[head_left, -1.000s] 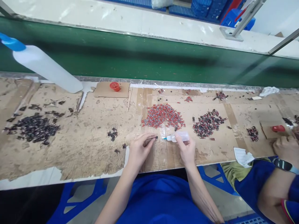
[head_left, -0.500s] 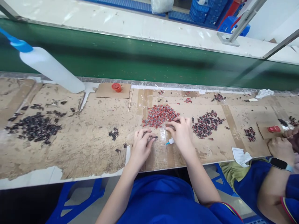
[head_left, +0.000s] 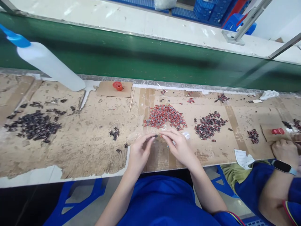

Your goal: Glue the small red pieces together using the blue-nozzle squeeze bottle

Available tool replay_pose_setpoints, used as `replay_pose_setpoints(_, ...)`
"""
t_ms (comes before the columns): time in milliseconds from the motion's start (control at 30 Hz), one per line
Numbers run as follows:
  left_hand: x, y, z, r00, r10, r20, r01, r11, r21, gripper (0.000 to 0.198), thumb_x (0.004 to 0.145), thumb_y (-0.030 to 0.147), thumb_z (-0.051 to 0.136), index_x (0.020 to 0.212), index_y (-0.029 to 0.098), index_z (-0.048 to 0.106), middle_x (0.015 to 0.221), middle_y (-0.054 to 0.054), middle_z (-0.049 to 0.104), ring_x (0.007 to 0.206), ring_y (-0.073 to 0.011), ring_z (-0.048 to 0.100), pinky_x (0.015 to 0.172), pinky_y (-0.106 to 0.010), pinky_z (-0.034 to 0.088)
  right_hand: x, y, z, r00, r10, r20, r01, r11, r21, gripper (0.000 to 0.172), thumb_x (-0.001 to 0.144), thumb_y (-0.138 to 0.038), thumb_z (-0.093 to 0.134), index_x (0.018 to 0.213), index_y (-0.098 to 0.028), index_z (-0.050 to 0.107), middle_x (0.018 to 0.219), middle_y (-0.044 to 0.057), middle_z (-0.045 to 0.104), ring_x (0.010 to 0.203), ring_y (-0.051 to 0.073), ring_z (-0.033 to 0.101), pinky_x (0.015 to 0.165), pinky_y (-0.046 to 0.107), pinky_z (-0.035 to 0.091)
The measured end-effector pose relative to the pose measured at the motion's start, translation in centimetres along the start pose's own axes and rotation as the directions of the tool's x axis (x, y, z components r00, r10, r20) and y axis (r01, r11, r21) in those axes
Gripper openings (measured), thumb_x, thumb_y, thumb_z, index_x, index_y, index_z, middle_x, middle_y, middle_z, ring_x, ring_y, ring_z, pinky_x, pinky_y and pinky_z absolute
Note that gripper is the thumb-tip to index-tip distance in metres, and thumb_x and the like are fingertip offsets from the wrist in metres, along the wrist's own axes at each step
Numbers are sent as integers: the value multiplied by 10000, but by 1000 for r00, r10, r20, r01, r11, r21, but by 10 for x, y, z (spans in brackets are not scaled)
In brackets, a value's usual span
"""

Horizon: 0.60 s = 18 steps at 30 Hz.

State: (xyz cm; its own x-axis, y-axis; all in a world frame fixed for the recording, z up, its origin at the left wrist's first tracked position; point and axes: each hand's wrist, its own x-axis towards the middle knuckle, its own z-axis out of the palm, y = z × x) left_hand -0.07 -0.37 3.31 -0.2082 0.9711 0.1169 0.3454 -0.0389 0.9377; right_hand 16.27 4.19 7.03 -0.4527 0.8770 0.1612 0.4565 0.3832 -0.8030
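My left hand [head_left: 141, 152] pinches a small black part [head_left: 155, 136] between thumb and forefinger. Close to it, the fingertips of my right hand [head_left: 180, 146] are closed on a tiny red piece [head_left: 161, 136], too small to make out fully. A small gap seems to lie between the two pieces. Partly hidden under my right hand is a small white bottle [head_left: 186, 135] with a blue tip. Just beyond both hands spreads a pile of red-and-silver parts [head_left: 162, 116]. A heap of black-and-red pieces [head_left: 209, 125] lies to the right.
Black parts [head_left: 35, 125] are heaped at the left, with a smaller cluster [head_left: 114, 133] nearer. A large white squeeze bottle [head_left: 50, 66] leans in at the upper left. A red cup [head_left: 118, 86] sits on cardboard. At the right edge a co-worker's hand [head_left: 285, 152] rests by the table.
My right hand has moved left from the edge of the red pile to beside my left fingertips, now with a tiny red piece. My left hand stays nearly in place.
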Motion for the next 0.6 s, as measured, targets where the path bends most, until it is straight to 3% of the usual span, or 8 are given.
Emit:
replay_pose_setpoints(167,-3,9,0,999,36,13,-37,999,20,163,870,270,584,925,198,720,920,-53,766,857,-187,715,835,-327,575,-4,-1,5,984,163,-72,-149,974,171,168,894,-287,594,942,-200,730,804,41,725,686,156,649,645,287,530)
replay_pose_setpoints(400,-7,19,0,999,31,27,-31,999,-10,148,864,277,599,900,200,720,907,-54,767,850,-192,718,837,-340,582,-7,-2,7,966,255,-30,-239,936,259,137,870,-277,609,876,-203,724,840,37,745,768,165,693,693,288,553)
replay_pose_setpoints(600,-11,20,2,996,-71,54,77,990,-119,151,836,295,636,872,186,735,891,-62,765,815,-185,716,806,-316,589,-16,1,14,959,282,-23,-250,884,395,131,861,-285,612,853,-198,709,876,45,747,805,169,711,749,299,570)
